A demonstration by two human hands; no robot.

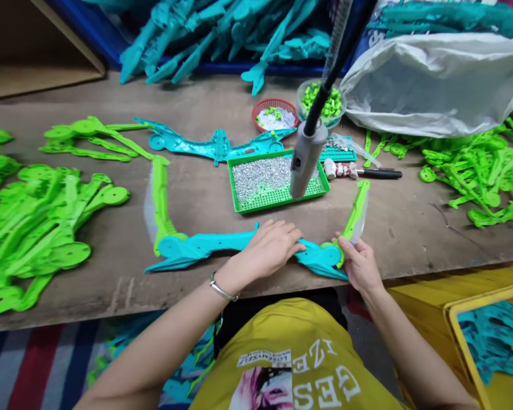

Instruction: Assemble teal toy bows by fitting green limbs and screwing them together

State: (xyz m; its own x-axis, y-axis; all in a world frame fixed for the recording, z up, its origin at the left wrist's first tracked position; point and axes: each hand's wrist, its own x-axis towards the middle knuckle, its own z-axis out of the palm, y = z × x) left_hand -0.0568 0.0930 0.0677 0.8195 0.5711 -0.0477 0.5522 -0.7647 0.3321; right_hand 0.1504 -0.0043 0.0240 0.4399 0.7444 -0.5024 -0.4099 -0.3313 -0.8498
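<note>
A long blue plastic piece [214,243] lies along the table's front edge, with a green arm [159,196] standing out from its left end and another green arm [359,209] at its right end. My left hand [273,245] lies over the middle of the blue piece, fingers resting on it and pointing right. With thumb and fingers, my right hand [359,262] grips the base of the right green arm, where it meets the blue piece. A grey electric screwdriver [305,162] hangs above a green tray [263,205] of small metal screws.
Green parts [38,222] are heaped at left and more green parts [491,176] at right. Behind the tray lie another blue piece [188,145], a red basket [260,122] and a tub of green bits [322,99]. A white sack [436,85] stands back right.
</note>
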